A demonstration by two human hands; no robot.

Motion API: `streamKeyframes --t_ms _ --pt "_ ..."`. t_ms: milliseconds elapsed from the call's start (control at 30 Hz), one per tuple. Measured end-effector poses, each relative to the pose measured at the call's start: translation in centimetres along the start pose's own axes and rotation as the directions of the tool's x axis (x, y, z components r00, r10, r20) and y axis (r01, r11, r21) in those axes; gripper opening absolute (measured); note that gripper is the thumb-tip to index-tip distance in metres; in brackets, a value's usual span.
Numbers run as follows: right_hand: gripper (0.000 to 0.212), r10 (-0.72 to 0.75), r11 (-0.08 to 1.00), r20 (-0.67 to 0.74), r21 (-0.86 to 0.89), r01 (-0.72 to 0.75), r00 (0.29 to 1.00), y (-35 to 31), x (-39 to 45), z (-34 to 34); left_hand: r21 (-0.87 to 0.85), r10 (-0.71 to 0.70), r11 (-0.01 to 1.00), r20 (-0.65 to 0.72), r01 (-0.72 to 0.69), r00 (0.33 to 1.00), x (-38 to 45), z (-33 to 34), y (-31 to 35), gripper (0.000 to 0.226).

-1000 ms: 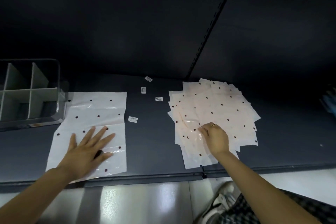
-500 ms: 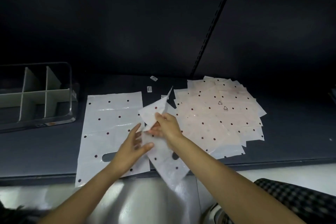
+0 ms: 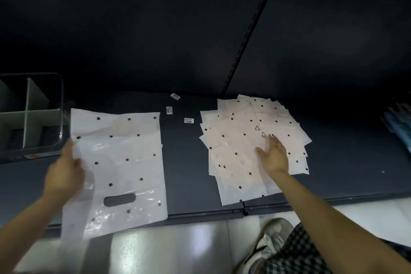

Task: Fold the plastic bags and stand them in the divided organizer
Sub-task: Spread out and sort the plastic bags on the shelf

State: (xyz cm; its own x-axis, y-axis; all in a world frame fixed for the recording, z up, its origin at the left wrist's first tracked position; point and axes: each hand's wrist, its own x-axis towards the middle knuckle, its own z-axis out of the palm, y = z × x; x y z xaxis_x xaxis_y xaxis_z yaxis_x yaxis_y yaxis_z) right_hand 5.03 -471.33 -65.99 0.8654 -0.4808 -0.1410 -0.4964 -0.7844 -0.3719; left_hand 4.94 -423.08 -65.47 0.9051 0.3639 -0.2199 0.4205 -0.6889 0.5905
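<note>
Left hand: the left hand [image 3: 63, 169] is at the left edge of the flat bag [image 3: 120, 162]; its fingers look curled on that edge, but the hand is blurry, so I cannot tell if it really grips it
Right hand: the right hand [image 3: 272, 155] lies flat on the pile of bags [image 3: 242, 140], fingers straight and a bit spread, holding nothing; there is a ring on one finger
Flat bag: white with dark dots, spread out on the dark shelf [image 3: 184, 162]; its handle hole is near the front, and its front end hangs a little over the shelf edge
Pile of bags: many dotted bags fanned out on the right part of the shelf, well apart from the flat bag
Organizer: the divided organizer [image 3: 31, 115] sits at the far left of the shelf, just beside the flat bag's back corner; no bags show in its boxes
Stickers: three small white stickers [image 3: 189, 120] lie on the shelf between the flat bag and the pile
Below: a sneaker [image 3: 266, 244] and checked cloth [image 3: 295, 253] show at the bottom right
</note>
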Motion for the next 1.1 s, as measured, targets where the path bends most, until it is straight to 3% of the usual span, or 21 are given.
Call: streamKeyframes --t_ms 100,167,233,267,333,367,433,500,567,600,667,700,733,767,800,833,900,933,967,1033,1100 --pt "0.058 0.007 0.988 0.062 -0.155 0.003 0.998 2.2 1.1 -0.4 0.174 0.001 0.985 0.009 -0.002 1.000 0.6 0.5 -0.6 0.046" --pt "0.044 -0.021 0.989 -0.006 -0.145 0.020 1.000 2.8 1.4 -0.4 0.275 0.048 0.961 -0.062 -0.029 0.997 0.2 1.0 -0.3 0.045" --pt "0.032 -0.039 0.989 -0.108 -0.148 0.023 0.993 2.8 1.2 -0.4 0.374 0.203 0.916 -0.121 -0.145 0.972 -1.0 1.5 0.8 0.045" --pt "0.029 -0.043 0.987 -0.150 -0.161 0.018 0.988 2.6 1.0 -0.5 0.409 0.312 0.876 -0.078 -0.255 0.947 -2.0 1.8 1.6 0.045" --pt "0.026 -0.073 0.986 -0.219 -0.165 0.037 0.973 1.8 0.4 -0.7 0.427 0.473 0.754 0.174 -0.499 0.864 -3.8 2.9 2.6 0.057" --pt "0.025 -0.104 0.987 -0.237 -0.142 0.071 0.966 1.0 0.0 -0.7 0.417 0.493 0.700 0.304 -0.579 0.815 -4.7 3.5 3.0 0.068" --pt "0.021 -0.172 0.985 -0.232 -0.040 0.168 0.957 -1.3 -1.3 -0.7 0.367 0.512 0.659 0.421 -0.657 0.749 -6.0 4.6 3.7 0.076" --pt "0.017 -0.193 0.970 -0.168 0.114 0.214 0.967 -4.8 -2.9 -0.2 0.239 0.598 0.663 0.400 -0.709 0.695 -7.1 5.4 4.3 0.075" --pt "0.010 -0.071 0.930 -0.039 0.359 0.081 0.997 -8.7 -4.7 0.8 0.019 0.631 0.718 0.401 -0.695 0.663 -8.3 6.1 5.4 0.074" --pt "0.007 0.041 0.837 0.108 0.539 -0.094 0.993 -10.7 -5.8 1.5 -0.107 0.602 0.767 0.461 -0.633 0.652 -9.1 6.3 6.2 0.081" --pt "0.010 0.146 0.467 0.464 0.746 -0.474 0.874 -14.5 -8.2 2.2 -0.329 0.526 0.851 0.560 -0.410 0.640 -10.2 7.1 7.9 0.100" --pt "0.011 0.105 0.280 0.593 0.752 -0.596 0.798 -15.9 -9.1 2.2 -0.400 0.502 0.860 0.556 -0.316 0.663 -10.6 7.5 8.6 0.101" --pt "0.011 0.032 0.159 0.660 0.738 -0.656 0.750 -16.9 -9.8 2.1 -0.441 0.479 0.859 0.509 -0.262 0.715 -10.7 7.8 9.1 0.094" --pt "0.013 -0.038 0.119 0.672 0.738 -0.665 0.739 -17.4 -10.2 2.0 -0.462 0.444 0.855 0.418 -0.235 0.793 -10.5 7.9 9.4 0.083" --pt "0.020 -0.079 0.132 0.639 0.767 -0.628 0.765 -17.3 -10.4 1.8 -0.445 0.400 0.862 0.302 -0.243 0.865 -10.0 7.7 9.6 0.069" --pt "0.026 -0.081 0.215 0.559 0.818 -0.533 0.825 -16.9 -10.2 1.7 -0.403 0.357 0.880 0.207 -0.253 0.911 -9.3 7.3 9.6 0.059" --pt "0.029 -0.069 0.560 0.255 0.810 -0.175 0.964 -14.6 -9.3 1.6 -0.314 0.293 0.922 0.179 -0.227 0.939 -7.4 6.4 9.1 0.055" --pt "0.030 -0.120 0.748 0.077 0.662 0.039 0.990 -12.8 -8.8 1.8 -0.272 0.261 0.942 0.230 -0.196 0.937 -6.3 6.0 8.9 0.057" --pt "0.039 -0.225 0.885 -0.001 0.419 0.205 0.974 -10.8 -8.2 2.1 -0.228 0.227 0.960 0.295 -0.162 0.928 -5.3 5.7 8.7 0.060" --pt "0.069 -0.371 0.924 0.162 -0.039 0.382 0.914 -7.0 -7.3 3.4 -0.130 0.169 0.983 0.403 -0.127 0.900 -3.6 5.5 8.8 0.068" --pt "0.077 -0.397 0.846 0.318 -0.238 0.478 0.861 -3.9 -6.7 4.9 -0.074 0.147 0.989 0.460 -0.127 0.876 -2.3 6.0 9.0 0.077"
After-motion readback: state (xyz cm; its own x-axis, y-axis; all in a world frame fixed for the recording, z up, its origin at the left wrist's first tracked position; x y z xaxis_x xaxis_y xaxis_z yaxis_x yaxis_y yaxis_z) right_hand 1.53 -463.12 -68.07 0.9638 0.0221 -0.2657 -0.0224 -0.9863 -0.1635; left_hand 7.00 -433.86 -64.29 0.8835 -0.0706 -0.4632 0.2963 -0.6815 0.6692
